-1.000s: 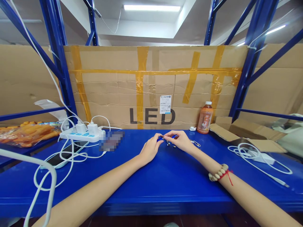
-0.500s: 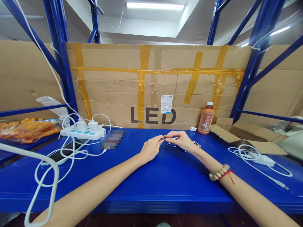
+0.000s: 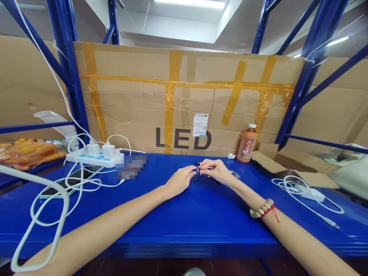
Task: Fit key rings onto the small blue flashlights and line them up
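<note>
On blue counter (image 3: 207, 214), before cardboard panel (image 3: 129, 111). Gripping small blue-and-metal piece (image 3: 198, 170) at 12 o'clock in closed fingertip pinch, left hand (image 3: 178, 181) plus right hand (image 3: 215, 171); details too small to tell. Probably best: brace with left, nudge with right, low over counter.

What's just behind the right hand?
Just behind the right hand, part of a silver loop shows on the blue table; whatever the hand covers can't be seen.

Fingers (image 3: 204, 165) partly hide a small shiny part (image 3: 198, 171) too tiny to identify.
</note>
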A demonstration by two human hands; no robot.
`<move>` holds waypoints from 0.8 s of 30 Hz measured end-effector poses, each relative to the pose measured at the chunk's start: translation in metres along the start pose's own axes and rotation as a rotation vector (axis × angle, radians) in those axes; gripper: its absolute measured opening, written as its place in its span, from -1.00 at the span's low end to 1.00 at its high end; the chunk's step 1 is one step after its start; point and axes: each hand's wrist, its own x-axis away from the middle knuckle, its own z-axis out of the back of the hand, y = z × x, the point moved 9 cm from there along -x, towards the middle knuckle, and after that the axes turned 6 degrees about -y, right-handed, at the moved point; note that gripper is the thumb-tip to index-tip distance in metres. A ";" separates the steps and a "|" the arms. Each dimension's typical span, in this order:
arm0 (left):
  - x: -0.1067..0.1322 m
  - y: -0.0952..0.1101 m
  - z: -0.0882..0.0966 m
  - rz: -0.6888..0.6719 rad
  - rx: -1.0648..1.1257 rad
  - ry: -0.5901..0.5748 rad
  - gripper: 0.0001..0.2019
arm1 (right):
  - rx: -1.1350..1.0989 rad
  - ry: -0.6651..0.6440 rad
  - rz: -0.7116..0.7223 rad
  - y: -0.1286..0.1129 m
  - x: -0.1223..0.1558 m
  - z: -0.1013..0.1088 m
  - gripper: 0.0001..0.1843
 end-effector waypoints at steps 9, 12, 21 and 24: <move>0.002 0.002 0.005 -0.024 -0.069 0.079 -0.77 | 0.134 -0.010 -0.014 -0.007 0.003 -0.007 -0.78; 0.003 -0.001 0.006 0.001 -0.108 0.103 -0.77 | 0.145 -0.008 -0.057 -0.006 0.003 -0.008 -0.75; 0.004 -0.006 0.008 0.092 -0.187 0.103 -0.77 | 0.064 0.042 -0.271 0.013 0.005 -0.009 -0.60; 0.004 -0.008 0.007 0.115 -0.214 0.089 -0.77 | 0.035 0.039 -0.375 0.019 0.009 -0.010 -0.56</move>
